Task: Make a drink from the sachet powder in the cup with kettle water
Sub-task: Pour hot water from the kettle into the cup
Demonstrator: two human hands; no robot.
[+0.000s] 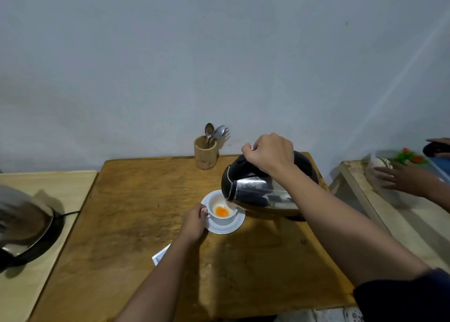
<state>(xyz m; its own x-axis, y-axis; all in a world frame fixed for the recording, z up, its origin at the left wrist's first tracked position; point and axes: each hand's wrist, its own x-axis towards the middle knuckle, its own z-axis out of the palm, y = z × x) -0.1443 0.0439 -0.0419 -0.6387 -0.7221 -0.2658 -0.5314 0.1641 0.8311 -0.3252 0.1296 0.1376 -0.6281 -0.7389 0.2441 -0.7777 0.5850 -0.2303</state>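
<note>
- The small white ceramic cup, orange liquid in its bottom, sits on a white saucer on the wooden bench, just right of your left fingers, which pinch its handle.
- The tilted steel-and-black electric kettle hangs below your right fingers, closed round its handle; its spout points left-down over the cup's rim.
- Judged: tilt steadily, keeping the spout over the cup.

No text, label, brand, number or sign can be read anywhere. The kettle under the right-hand fingers shows only reflections, and the white packet below the left-hand fingers looks blank.
</note>
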